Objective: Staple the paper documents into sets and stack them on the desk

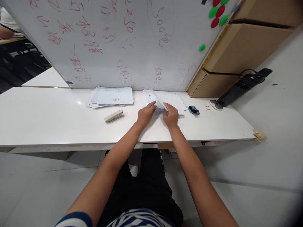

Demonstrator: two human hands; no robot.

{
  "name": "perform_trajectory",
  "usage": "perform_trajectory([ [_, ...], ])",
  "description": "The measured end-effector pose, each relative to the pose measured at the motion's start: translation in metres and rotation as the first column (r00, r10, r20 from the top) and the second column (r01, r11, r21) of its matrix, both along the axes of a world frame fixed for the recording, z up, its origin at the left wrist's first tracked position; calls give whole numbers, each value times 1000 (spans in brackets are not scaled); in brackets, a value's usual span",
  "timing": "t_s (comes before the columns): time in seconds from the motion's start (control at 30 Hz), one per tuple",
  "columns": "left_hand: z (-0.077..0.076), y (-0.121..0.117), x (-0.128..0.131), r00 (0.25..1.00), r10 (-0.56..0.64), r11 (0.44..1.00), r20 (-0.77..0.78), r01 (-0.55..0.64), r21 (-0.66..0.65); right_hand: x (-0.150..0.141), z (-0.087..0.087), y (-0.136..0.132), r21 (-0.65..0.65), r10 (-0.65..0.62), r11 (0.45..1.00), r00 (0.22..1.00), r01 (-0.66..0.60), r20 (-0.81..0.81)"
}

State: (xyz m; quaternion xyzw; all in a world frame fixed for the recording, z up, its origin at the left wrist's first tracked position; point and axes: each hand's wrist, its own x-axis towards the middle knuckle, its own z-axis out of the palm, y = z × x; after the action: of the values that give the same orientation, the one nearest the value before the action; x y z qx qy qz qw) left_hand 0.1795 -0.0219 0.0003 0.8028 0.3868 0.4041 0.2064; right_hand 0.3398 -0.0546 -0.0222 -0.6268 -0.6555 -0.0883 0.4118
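Observation:
My left hand (146, 114) is at the near left edge of a loose pile of paper sheets (174, 99), its fingertips on the sheets. At the right of the same pile, my right hand (170, 115) pinches the lifted, bent corner of a sheet (160, 100) between thumb and fingers. That sheet curls up between the hands. To the left lies a neater stack of papers (113, 95) with a red round stamp on the top sheet. A beige stapler (114, 116) rests on the table in front of that stack.
A whiteboard (142, 44) with red writing and magnets stands behind the white table (59, 119). Cardboard boxes (243, 47) are stacked at the right, near a black bottle (243, 86), a computer mouse (216, 104) and a small dark-blue item (193, 110). A person's sleeve (8, 20) shows far left.

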Motion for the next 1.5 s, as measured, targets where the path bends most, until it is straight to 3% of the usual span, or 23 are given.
perform_trajectory([
  [0.1, 20, -25, -16, 997, 1, 1000, 71, -2, 10, -7, 18, -30, -105, 159, 983, 983, -149, 93],
  [0.2, 22, -69, -50, 998, -53, 998, 45, 54, -20, -20, 31, -88, -195, 366, 921, 920, -337, 141],
  [0.33, -8, -144, -101, 998, -32, 982, 57, 42, -185, -47, 23, -163, -297, 482, 860, 852, -414, 207],
  [0.47, -35, -206, -128, 953, 193, 932, 235, -103, -348, -75, 5, -183, -301, 493, 860, 822, -412, 285],
  [0.53, -37, -221, -134, 836, 365, 846, 410, -114, -521, -89, 0, -181, -262, 468, 878, 829, -399, 306],
  [0.6, -34, -225, -140, 714, 475, 699, 514, 48, -714, -103, -2, -179, -225, 465, 884, 821, -410, 331],
  [0.67, -29, -221, -147, 667, 502, 532, 550, 263, -805, -117, 0, -181, -211, 498, 867, 786, -451, 366],
  [0.73, -26, -214, -156, 663, 501, 439, 556, 359, -824, -128, 3, -187, -232, 553, 833, 736, -502, 391],
  [0.8, -28, -208, -163, 661, 533, 451, 529, 307, -838, -131, 5, -195, -288, 618, 786, 690, -547, 378],
  [0.87, -33, -205, -168, 672, 573, 493, 469, 175, -852, -126, 3, -202, -326, 646, 761, 696, -560, 313],
  [0.93, -37, -204, -172, 689, 591, 526, 419, 64, -848, -114, -5, -209, -238, 536, 838, 825, -492, 181],
  [1.0, -39, -205, -176, 705, 578, 548, 412, 39, -836, -99, -18, -214, -73, 259, 961, 959, -268, -113],
  [1.03, -38, -205, -177, 708, 565, 557, 424, 52, -829, -92, -24, -216, -66, 133, 985, 941, -161, -313],
  [1.07, -37, -205, -179, 709, 553, 564, 438, 68, -823, -85, -29, -216, -109, 53, 986, 863, -124, -502],
  [1.1, -35, -204, -180, 713, 537, 568, 451, 90, -818, -80, -32, -216, -179, 8, 970, 755, -166, -655],
  [1.17, -29, -202, -180, 726, 499, 570, 473, 137, -810, -71, -32, -212, -272, -27, 889, 550, -368, -834],
  [1.23, -19, -198, -179, 746, 447, 573, 494, 185, -798, -66, -22, -203, -288, -62, 838, 445, -464, -894],
  [1.37, 11, -179, -175, 785, 347, 650, 513, 193, -735, -61, 18, -180, -220, 2, 833, 399, -508, -917],
  [1.43, 28, -165, -171, 793, 318, 727, 520, 148, -671, -61, 42, -170, -169, 109, 821, 440, -545, -891],
  [1.5, 41, -148, -167, 761, 315, 819, 568, 85, -568, -62, 64, -164, -135, 185, 862, 553, -488, -813],
])
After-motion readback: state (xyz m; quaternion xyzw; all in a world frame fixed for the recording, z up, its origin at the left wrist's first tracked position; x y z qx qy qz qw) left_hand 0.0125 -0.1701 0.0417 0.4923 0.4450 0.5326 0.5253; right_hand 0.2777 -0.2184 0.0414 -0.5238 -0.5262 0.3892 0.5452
